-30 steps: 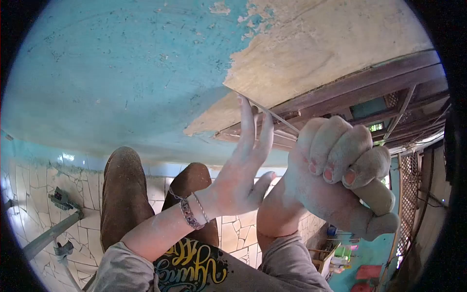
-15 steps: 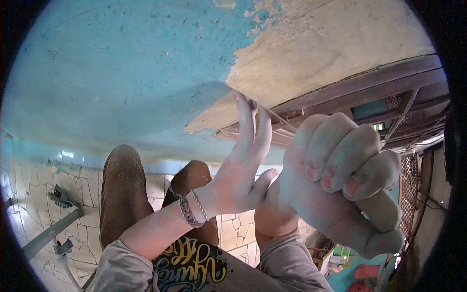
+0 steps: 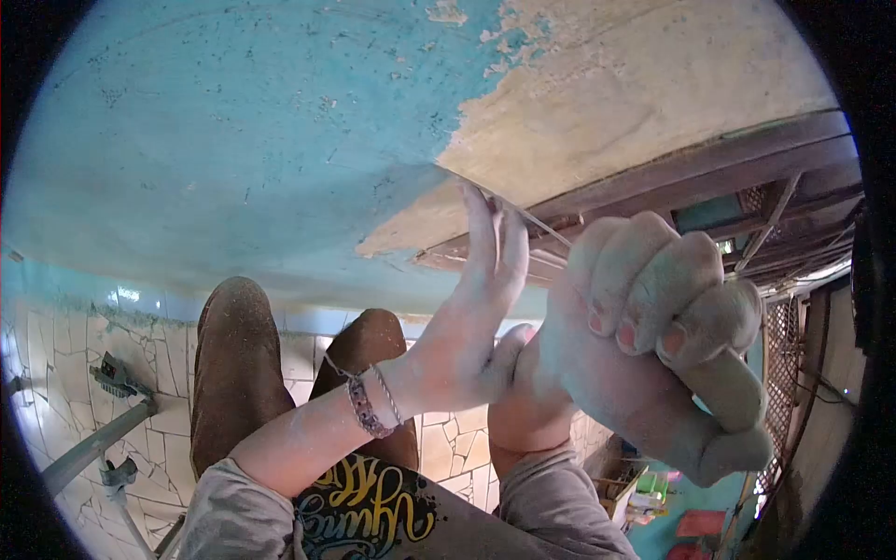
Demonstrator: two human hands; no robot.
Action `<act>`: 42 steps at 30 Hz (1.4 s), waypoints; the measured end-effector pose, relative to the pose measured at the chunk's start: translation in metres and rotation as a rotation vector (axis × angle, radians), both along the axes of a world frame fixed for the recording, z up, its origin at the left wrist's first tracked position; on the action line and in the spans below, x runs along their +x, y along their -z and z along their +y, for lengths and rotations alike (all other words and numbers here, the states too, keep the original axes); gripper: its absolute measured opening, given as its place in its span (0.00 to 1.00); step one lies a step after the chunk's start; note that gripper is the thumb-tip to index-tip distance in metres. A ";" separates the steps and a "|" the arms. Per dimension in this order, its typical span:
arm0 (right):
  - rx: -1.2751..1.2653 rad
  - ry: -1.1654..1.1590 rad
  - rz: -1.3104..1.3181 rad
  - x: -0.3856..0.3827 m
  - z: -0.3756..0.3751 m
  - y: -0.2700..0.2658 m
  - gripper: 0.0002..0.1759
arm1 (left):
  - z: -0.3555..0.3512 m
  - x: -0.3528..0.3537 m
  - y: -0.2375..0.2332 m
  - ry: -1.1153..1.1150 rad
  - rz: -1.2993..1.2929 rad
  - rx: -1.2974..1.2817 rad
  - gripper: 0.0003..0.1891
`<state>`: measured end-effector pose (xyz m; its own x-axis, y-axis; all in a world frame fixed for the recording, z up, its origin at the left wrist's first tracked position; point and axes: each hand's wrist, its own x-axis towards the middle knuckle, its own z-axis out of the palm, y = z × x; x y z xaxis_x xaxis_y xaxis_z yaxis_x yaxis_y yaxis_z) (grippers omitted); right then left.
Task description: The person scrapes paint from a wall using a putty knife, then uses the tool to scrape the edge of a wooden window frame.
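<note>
My right hand [image 3: 644, 327] is closed in a fist at the right, with a thin flat blade [image 3: 532, 220] running out of it, seen nearly edge-on. Its grip end is hidden inside the fist. The blade's far tip touches the wall where flaking blue paint [image 3: 280, 121] meets bare beige plaster [image 3: 597, 103]. My left hand [image 3: 457, 327] has its fingers stretched out, with the fingertips against the blade near its tip. The left thumb rests by my right wrist. Pale dust coats both hands, and bracelets circle the left wrist.
Brown slatted woodwork [image 3: 691, 177] borders the plaster on the right. My knees [image 3: 238, 345] are bent close to the wall. A grey metal frame [image 3: 98, 443] stands at lower left over the cracked-tile floor [image 3: 56, 345]. Red and green items lie at lower right.
My right fist has shifted and tilted slightly, and more of the blade shows beside it. The left fingers have moved a little to the right. The blade tip remains at the paint's edge.
</note>
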<state>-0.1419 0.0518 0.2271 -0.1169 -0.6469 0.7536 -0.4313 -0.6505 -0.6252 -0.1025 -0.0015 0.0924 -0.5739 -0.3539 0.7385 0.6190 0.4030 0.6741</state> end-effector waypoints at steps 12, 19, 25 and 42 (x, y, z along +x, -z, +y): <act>-0.026 -0.171 0.052 -0.008 0.012 -0.011 0.32 | 0.004 0.004 0.003 -0.005 -0.048 -0.001 0.42; -0.045 -0.068 0.024 0.001 -0.002 0.000 0.27 | 0.000 0.003 0.002 0.009 -0.017 -0.007 0.41; 0.031 -0.098 0.006 -0.004 -0.005 -0.003 0.36 | 0.001 0.006 0.002 0.075 0.014 0.068 0.41; -0.071 -0.077 0.015 -0.012 -0.007 0.016 0.40 | 0.002 0.008 0.004 0.061 0.030 0.084 0.40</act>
<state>-0.1535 0.0452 0.2116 -0.0570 -0.5982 0.7993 -0.3878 -0.7245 -0.5699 -0.0941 0.0001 0.0887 -0.5741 -0.3807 0.7249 0.6612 0.3066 0.6847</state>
